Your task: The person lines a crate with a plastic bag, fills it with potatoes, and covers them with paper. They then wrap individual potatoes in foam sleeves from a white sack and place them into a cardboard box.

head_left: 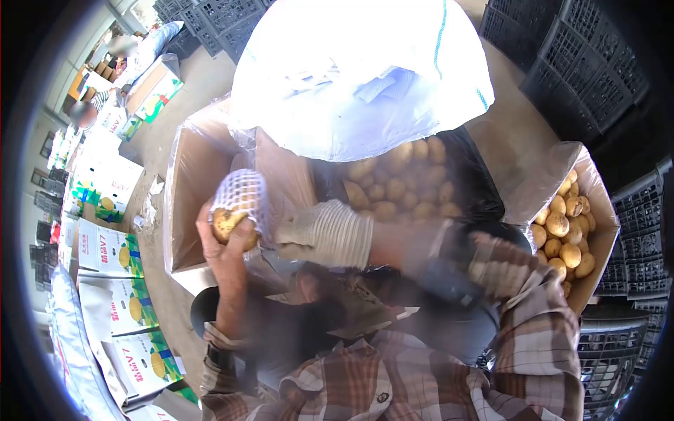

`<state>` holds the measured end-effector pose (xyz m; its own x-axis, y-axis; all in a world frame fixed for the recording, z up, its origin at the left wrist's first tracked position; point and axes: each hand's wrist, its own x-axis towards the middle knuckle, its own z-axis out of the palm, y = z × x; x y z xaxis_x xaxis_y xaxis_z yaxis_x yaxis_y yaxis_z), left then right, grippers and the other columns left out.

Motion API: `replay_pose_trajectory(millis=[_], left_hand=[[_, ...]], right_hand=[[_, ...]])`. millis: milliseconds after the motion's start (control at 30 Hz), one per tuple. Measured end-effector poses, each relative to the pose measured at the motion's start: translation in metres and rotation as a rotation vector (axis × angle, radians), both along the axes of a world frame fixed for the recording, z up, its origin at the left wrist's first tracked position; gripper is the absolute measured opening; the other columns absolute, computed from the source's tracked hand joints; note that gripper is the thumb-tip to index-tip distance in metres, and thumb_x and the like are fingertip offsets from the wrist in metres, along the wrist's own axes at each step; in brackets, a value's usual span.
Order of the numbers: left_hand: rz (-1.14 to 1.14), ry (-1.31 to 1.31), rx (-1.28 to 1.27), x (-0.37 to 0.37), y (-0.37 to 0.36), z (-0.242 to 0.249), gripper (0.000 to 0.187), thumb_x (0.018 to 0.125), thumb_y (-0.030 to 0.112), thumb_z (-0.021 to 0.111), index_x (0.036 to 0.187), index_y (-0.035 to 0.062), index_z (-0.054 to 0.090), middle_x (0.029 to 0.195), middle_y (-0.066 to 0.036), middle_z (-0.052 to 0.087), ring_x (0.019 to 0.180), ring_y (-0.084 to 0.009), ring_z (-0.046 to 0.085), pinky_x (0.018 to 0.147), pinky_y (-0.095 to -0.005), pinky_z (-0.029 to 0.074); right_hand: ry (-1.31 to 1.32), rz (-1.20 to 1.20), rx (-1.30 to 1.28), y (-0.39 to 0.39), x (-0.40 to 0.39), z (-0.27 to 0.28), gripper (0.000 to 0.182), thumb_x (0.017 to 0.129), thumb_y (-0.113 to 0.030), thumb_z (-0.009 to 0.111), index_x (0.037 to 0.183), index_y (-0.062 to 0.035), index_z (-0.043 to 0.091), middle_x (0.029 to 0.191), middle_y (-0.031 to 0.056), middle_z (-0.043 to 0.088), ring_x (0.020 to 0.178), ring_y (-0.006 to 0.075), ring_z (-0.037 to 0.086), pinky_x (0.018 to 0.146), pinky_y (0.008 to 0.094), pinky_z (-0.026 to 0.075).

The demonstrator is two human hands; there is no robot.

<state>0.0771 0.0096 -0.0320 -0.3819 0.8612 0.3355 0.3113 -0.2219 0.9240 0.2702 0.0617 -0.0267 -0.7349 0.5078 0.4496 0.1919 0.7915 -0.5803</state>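
Observation:
My left hand [223, 245], bare, is closed round a potato [226, 222] at the left of centre. A white foam net sleeve [242, 191] covers the potato's upper part, while its lower end shows bare. Close to the right side of the sleeve is my right hand [309, 233], in a pale knitted glove. Motion blurs that hand and its fingers do not show clearly. Beneath and left of the hands stands an open cardboard box [184, 203] lined with clear plastic. More loose potatoes [400, 188] lie in a dark-lined container ahead of me.
A bright white sack [365, 77] overhangs the far side of the potato container. At right is a lined carton [600, 231] of potatoes, with black plastic crates [590, 67] behind. Printed cartons [116, 302] line the left. Two people [95, 105] are in the far left background.

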Motion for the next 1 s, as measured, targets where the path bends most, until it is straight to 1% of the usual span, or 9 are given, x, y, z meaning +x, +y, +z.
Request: replay_pose_trajectory(millis=[100, 133, 467, 533, 767, 867, 933, 967, 1000], left_hand=[[0.171, 0.711, -0.192, -0.043, 0.015, -0.001, 0.053, 0.071, 0.018, 0.068, 0.118, 0.004, 0.048, 0.106, -0.018, 0.053, 0.096, -0.0296, 0.053, 0.086, -0.0364, 0.042], [0.053, 0.792, -0.311, -0.08, 0.022, -0.015, 0.047, 0.072, 0.018, 0.067, 0.114, 0.0041, 0.052, 0.104, -0.019, 0.055, 0.094, -0.031, 0.055, 0.084, -0.0364, 0.043], [-0.235, 0.786, -0.121, 0.021, 0.178, -0.001, 0.028, 0.079, 0.023, 0.059, 0.097, 0.0017, 0.062, 0.089, -0.015, 0.061, 0.079, -0.0254, 0.06, 0.071, -0.0327, 0.046], [-0.128, 0.621, -0.59, 0.046, 0.221, -0.003, 0.034, 0.077, 0.034, 0.06, 0.093, 0.0046, 0.063, 0.09, -0.014, 0.062, 0.08, -0.0257, 0.06, 0.07, -0.0354, 0.046], [0.178, 1.091, -0.354, 0.048, 0.311, -0.075, 0.041, 0.076, 0.041, 0.057, 0.084, 0.001, 0.062, 0.079, -0.016, 0.064, 0.057, -0.0253, 0.061, 0.062, -0.0368, 0.047], [-0.046, 0.484, -0.434, 0.063, 0.295, -0.04, 0.029, 0.077, 0.023, 0.056, 0.087, -0.0041, 0.054, 0.069, -0.017, 0.061, 0.062, -0.027, 0.064, 0.059, -0.0358, 0.049], [-0.056, 0.186, -0.395, 0.059, 0.277, -0.029, 0.029, 0.078, 0.018, 0.055, 0.093, -0.0056, 0.05, 0.072, -0.017, 0.06, 0.057, -0.0257, 0.063, 0.056, -0.0327, 0.049], [-0.069, -0.108, -0.349, 0.056, 0.266, -0.023, 0.03, 0.08, 0.013, 0.054, 0.1, -0.0072, 0.047, 0.075, -0.017, 0.06, 0.052, -0.0244, 0.062, 0.052, -0.0296, 0.049], [-0.097, -0.236, -0.29, 0.057, 0.243, -0.011, 0.036, 0.084, 0.008, 0.052, 0.112, -0.0089, 0.036, 0.092, -0.018, 0.058, 0.066, -0.0264, 0.065, 0.056, -0.0267, 0.051]], right_hand=[[-0.761, 0.297, 0.026, 0.049, 0.06, -0.006, 0.03, 0.08, -0.03, 0.053, 0.096, -0.0062, 0.061, 0.095, 0.0143, 0.061, 0.087, 0.031, 0.06, 0.072, 0.0403, 0.048], [-1.134, -0.034, -0.252, 0.065, 0.064, -0.007, 0.028, 0.082, -0.028, 0.052, 0.102, -0.0118, 0.063, 0.101, 0.0111, 0.063, 0.092, 0.0267, 0.06, 0.077, 0.0395, 0.047], [-0.54, -0.533, 0.089, 0.149, 0.056, -0.116, 0.044, 0.081, -0.031, 0.054, 0.116, -0.0049, 0.053, 0.113, 0.0177, 0.057, 0.106, 0.0282, 0.054, 0.09, 0.042, 0.04], [-0.486, -0.707, 0.014, 0.148, 0.042, -0.114, 0.051, 0.081, -0.029, 0.052, 0.124, -0.0047, 0.04, 0.122, 0.0202, 0.047, 0.113, 0.0326, 0.046, 0.093, 0.0431, 0.036], [-0.212, -0.858, -0.149, 0.157, 0.036, -0.126, 0.054, 0.076, -0.025, 0.057, 0.123, -0.0066, 0.038, 0.12, 0.0236, 0.045, 0.114, 0.0404, 0.042, 0.092, 0.044, 0.038], [-0.402, -0.673, -0.485, 0.179, 0.06, -0.11, 0.079, 0.07, -0.04, 0.065, 0.135, -0.0169, 0.026, 0.122, 0.02, 0.047, 0.106, 0.0385, 0.049, 0.094, 0.0429, 0.038], [0.096, -1.17, 1.347, 0.234, 0.072, -0.132, 0.068, 0.067, -0.036, 0.065, 0.125, -0.0125, 0.038, 0.116, 0.021, 0.05, 0.102, 0.034, 0.053, 0.088, 0.0386, 0.042], [0.103, -1.17, 1.348, 0.232, 0.077, -0.13, 0.068, 0.067, -0.036, 0.065, 0.125, -0.0125, 0.038, 0.116, 0.021, 0.05, 0.102, 0.034, 0.053, 0.088, 0.0386, 0.042], [0.216, -1.23, 2.105, 0.228, 0.08, -0.128, 0.066, 0.067, -0.037, 0.065, 0.123, -0.0115, 0.041, 0.114, 0.0201, 0.05, 0.1, 0.0329, 0.053, 0.085, 0.0405, 0.044]])
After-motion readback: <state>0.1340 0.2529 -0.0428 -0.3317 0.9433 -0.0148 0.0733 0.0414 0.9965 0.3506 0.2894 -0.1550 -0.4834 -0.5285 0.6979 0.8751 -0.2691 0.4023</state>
